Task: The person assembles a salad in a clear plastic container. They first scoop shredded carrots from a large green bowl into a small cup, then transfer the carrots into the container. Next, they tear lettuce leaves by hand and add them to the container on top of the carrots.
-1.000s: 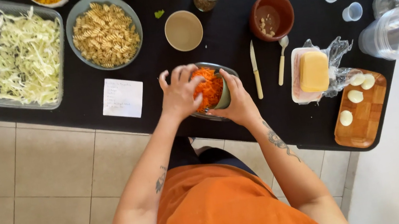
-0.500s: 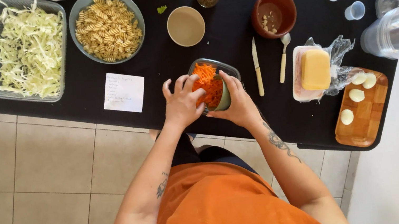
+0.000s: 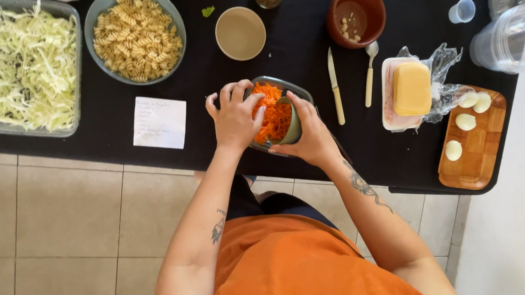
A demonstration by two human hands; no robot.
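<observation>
black counter (image 3: 210,85), hands around carrot bowl (image 3: 274,112)

Bare black counter (image 3: 298,15) open above the carrot bowl (image 3: 274,112), between tan cup (image 3: 240,33) and brown bowl (image 3: 356,15). Right of centre blocked by knife (image 3: 334,85), spoon (image 3: 370,71), cheese tub (image 3: 408,91). Left: paper note (image 3: 159,121), then pasta bowl (image 3: 135,33) upper left.
</observation>
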